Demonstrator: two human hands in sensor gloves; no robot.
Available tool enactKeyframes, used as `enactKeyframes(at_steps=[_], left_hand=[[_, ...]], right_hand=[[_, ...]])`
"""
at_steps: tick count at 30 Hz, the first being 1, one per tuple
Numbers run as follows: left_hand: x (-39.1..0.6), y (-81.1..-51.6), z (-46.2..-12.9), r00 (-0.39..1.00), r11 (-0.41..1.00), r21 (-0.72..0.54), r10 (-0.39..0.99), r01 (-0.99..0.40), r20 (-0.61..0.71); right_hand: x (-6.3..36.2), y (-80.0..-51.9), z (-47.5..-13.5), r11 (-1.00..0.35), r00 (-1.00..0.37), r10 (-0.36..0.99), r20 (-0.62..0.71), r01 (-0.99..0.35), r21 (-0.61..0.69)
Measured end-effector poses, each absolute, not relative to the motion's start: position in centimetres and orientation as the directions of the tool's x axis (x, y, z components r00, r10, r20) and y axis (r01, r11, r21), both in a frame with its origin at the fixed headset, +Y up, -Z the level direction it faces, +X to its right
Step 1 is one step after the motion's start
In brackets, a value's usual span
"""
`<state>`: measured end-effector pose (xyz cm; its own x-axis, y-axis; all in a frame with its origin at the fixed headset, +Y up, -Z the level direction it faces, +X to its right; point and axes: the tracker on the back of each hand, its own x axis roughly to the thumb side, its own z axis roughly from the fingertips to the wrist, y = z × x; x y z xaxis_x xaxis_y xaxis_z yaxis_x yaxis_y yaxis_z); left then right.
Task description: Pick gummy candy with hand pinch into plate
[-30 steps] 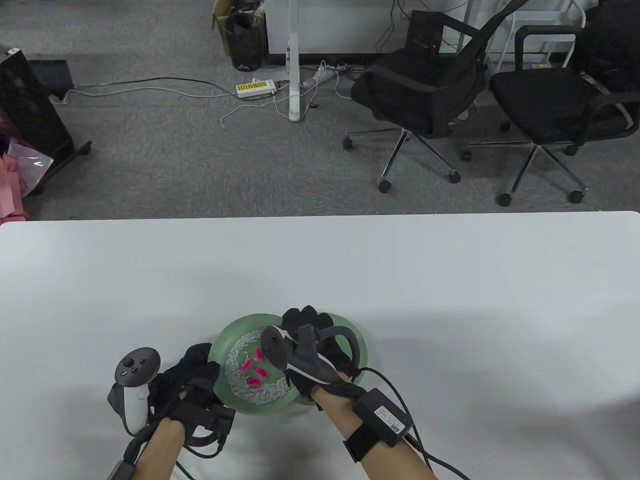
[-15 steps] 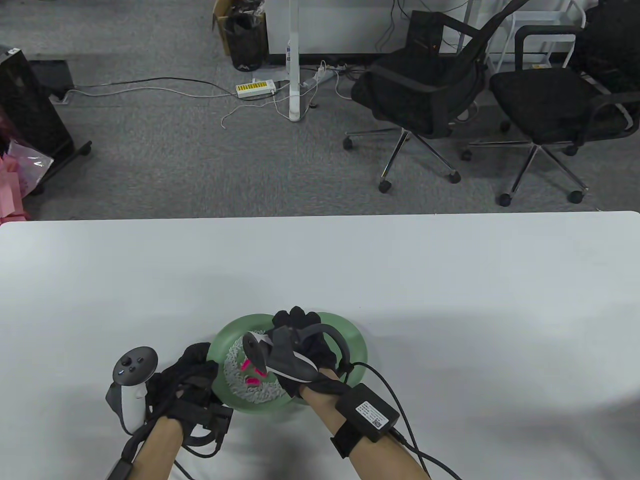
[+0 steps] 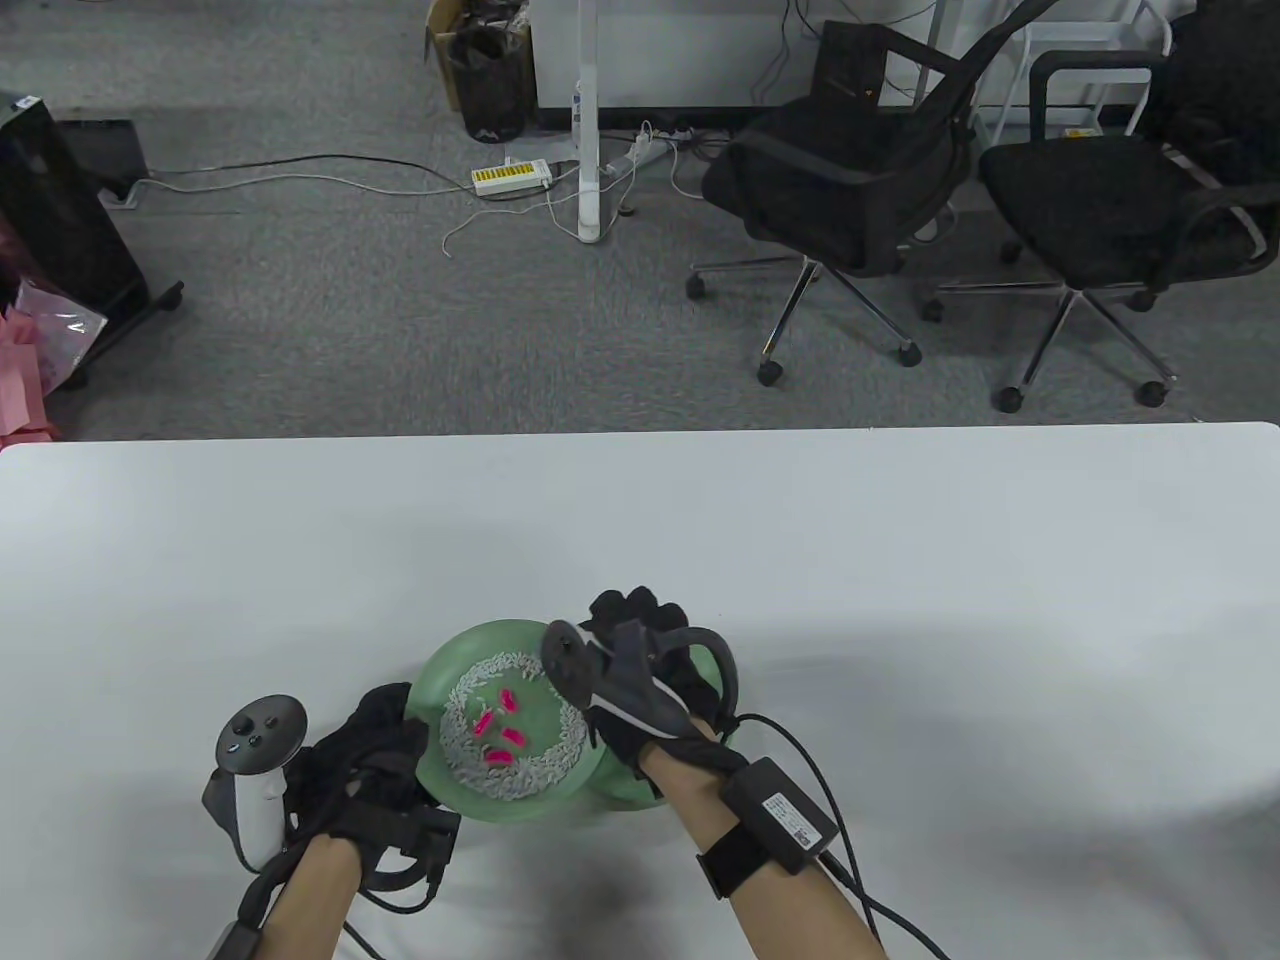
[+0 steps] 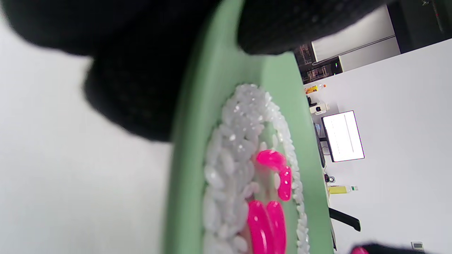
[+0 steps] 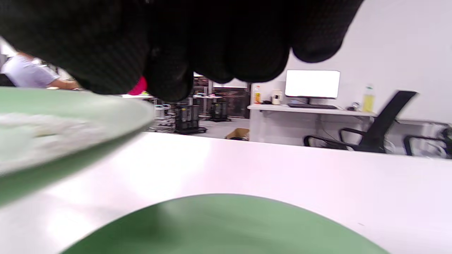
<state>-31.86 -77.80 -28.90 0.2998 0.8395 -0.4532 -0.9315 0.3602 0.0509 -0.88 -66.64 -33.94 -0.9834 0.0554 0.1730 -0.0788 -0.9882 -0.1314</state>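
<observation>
Since half a second ago the right hand (image 3: 650, 680) has drawn right, off the rice bowl (image 3: 445, 665) and over the second plate (image 5: 226, 225), uncovering the four pink candies (image 3: 500, 730) left on the rice. Its fingers (image 5: 169, 77) are bunched, and a pink bit of candy (image 5: 139, 86) shows between them, so it seems to pinch one for dropping. The left hand (image 3: 365, 765) grips the bowl's near-left rim, tilting it off the surface (image 3: 900, 600), likely to steady it.
</observation>
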Motion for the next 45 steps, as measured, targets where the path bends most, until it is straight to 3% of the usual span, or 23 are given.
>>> enactKeyframes(at_steps=[4, 11, 21, 25, 31, 36, 45], left_hand=[[-32.2, -78.0, -29.0, 0.291, 0.357, 0.062, 0.838, -0.932, -0.461], [-32.3, -78.2, -29.1, 0.299, 0.365, 0.057, 0.834, -0.929, -0.464], [-32.4, -78.3, -29.2, 0.302, 0.366, 0.052, 0.833, -0.929, -0.465], [-32.4, -78.4, -29.2, 0.301, 0.365, 0.049, 0.831, -0.930, -0.469], [-32.4, -78.4, -29.3, 0.296, 0.360, 0.050, 0.831, -0.931, -0.471], [-32.3, -78.3, -29.2, 0.301, 0.365, 0.050, 0.830, -0.929, -0.469], [-32.2, -78.2, -29.2, 0.308, 0.371, 0.047, 0.830, -0.928, -0.465]], right_hand=[[2.1, -69.2, -35.3, -0.998, -0.995, 0.007, 0.099, -0.014, -0.063], [2.6, -73.4, -35.7, -0.983, -0.981, -0.172, 0.093, 0.177, 0.049], [1.6, -74.5, -35.2, -0.959, -0.952, -0.277, 0.127, 0.283, 0.030], [1.7, -73.6, -34.8, -0.954, -0.948, -0.299, 0.113, 0.301, 0.000], [0.9, -69.4, -33.9, -0.989, -0.991, -0.087, 0.100, 0.074, -0.131], [-2.8, -67.5, -32.0, -0.981, -0.963, 0.149, 0.223, -0.172, -0.087], [-8.1, -68.3, -30.5, -0.995, -0.957, 0.077, 0.281, -0.090, -0.033]])
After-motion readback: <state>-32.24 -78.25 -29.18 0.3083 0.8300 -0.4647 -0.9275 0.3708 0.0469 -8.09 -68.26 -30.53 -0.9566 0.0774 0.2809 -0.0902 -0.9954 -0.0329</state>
